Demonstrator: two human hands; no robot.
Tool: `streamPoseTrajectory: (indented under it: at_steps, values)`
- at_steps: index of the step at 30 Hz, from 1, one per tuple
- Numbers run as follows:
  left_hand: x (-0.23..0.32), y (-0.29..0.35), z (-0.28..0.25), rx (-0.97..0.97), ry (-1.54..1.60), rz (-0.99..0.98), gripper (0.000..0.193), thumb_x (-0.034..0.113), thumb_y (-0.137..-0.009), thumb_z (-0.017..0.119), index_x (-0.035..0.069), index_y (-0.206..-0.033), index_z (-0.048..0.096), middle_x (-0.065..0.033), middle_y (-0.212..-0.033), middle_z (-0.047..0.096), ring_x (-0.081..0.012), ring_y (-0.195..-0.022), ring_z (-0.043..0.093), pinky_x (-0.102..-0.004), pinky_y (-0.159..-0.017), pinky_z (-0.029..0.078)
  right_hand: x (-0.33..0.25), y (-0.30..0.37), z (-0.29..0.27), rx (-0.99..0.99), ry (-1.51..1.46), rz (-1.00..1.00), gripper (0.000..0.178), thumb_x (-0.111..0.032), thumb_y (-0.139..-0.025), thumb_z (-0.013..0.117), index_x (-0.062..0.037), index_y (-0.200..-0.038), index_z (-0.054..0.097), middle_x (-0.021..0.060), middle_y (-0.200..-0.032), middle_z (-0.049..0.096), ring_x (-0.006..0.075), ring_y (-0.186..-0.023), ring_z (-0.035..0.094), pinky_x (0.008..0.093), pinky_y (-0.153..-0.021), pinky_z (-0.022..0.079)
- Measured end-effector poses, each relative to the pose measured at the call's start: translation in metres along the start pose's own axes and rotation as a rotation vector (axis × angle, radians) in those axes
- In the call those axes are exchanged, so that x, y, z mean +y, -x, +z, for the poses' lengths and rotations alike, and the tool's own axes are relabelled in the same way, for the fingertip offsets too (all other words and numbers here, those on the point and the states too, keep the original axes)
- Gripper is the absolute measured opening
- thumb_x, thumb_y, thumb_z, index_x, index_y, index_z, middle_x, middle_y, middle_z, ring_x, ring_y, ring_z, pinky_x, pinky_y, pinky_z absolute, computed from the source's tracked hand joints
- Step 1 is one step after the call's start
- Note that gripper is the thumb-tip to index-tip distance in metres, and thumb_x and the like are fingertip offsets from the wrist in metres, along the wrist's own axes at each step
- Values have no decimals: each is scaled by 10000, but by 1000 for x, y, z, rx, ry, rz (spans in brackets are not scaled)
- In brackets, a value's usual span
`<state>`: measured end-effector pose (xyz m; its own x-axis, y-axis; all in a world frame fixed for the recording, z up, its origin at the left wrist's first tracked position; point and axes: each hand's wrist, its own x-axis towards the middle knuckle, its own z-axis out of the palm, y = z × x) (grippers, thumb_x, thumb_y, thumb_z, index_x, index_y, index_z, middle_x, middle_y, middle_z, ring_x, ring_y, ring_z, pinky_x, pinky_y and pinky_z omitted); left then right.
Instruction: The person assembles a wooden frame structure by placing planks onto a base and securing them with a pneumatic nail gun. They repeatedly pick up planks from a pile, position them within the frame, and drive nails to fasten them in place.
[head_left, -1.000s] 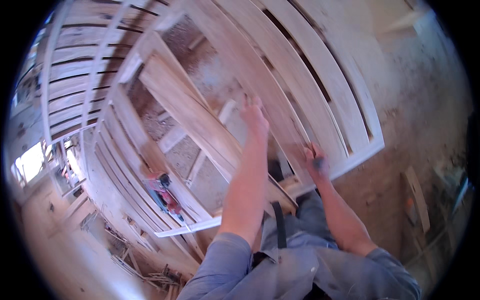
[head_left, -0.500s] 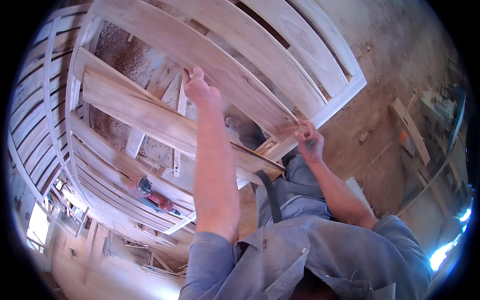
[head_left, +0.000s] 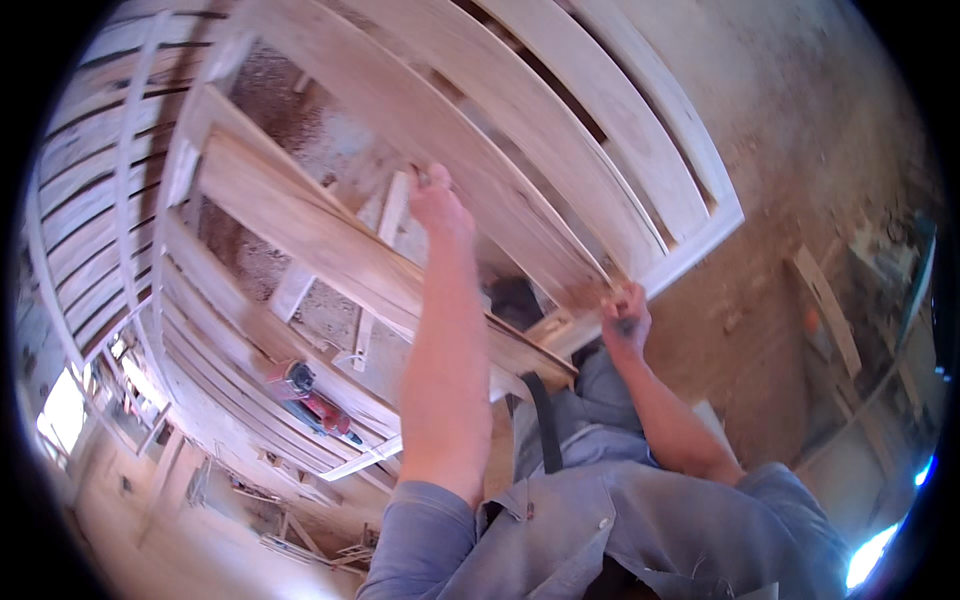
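Your left hand (head_left: 440, 203) is at the lower-left edge of the wide board (head_left: 440, 140), about the middle of its length. The fingers of this hand are bent toward the edge, but the picture is a little blurred there – I cannot tell if they are clamped on the wood or only touch it. Your right hand (head_left: 627, 316) is at the near end of the same board, with its fingers curled close together; whether they pinch the board, I cannot tell either. So the board lies between your two hands and continues far beyond the left one, slanting away to the upper left.

Above your right hand, and to its right, more pale slats (head_left: 640, 150) run beside the board, with narrow dark gaps between them. Their near ends meet the white rail (head_left: 700, 243), which passes just beside this hand.

Just left of your left hand there is a short pale stick (head_left: 394, 208), lower than the board. Farther left, a loose plank (head_left: 290, 225) slants down behind your left forearm. Below this plank, well apart from both hands, the red power tool (head_left: 322, 408) lies on other slats – its tip points toward you.
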<state>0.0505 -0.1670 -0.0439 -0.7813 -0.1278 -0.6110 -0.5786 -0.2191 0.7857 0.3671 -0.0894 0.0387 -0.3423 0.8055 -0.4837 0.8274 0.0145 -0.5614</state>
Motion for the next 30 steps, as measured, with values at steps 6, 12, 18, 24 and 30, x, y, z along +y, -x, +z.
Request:
streamPoseTrajectory:
  at_steps: [6,12,18,24,30]
  values:
    - [22,51,-33,203,-929,473,674,76,-808,667,-31,-1427,423,-232,-1405,458,-355,-1312,420,-464,-1102,336,18,49,13,-280,159,-182,346,-57,-781,586,-24,-1123,545,149,-867,626,321,-814,641,410,-752,521]
    - [46,69,-102,589,-1289,169,1037,328,-699,785,71,-1538,232,-305,-1564,110,-489,-1440,126,-553,-1177,164,-11,95,31,-562,147,-378,451,-81,-716,637,-23,-1154,544,195,-1059,569,386,-1003,569,457,-872,480]
    - [66,68,-108,591,-1180,-46,1156,356,-631,824,145,-1562,172,-324,-1543,116,-519,-1424,137,-573,-1169,178,-11,108,41,-464,281,-525,466,-138,-715,642,-23,-1156,545,212,-1071,535,409,-1044,522,483,-928,442]
    - [94,85,-127,436,-990,43,1193,334,-602,847,56,-1549,176,-272,-1461,287,-420,-1336,327,-515,-1118,312,1,99,51,-830,85,-160,488,-377,-814,595,-24,-1149,556,173,-1079,559,334,-1059,542,476,-928,436]
    - [126,112,-168,-205,240,78,1023,256,-637,779,-50,-1479,286,-191,-1257,557,-345,-1053,607,-437,-962,503,-71,88,25,-1262,-430,288,716,-525,-970,501,-46,-1493,404,104,-1449,491,209,-1340,420,355,-1104,312]
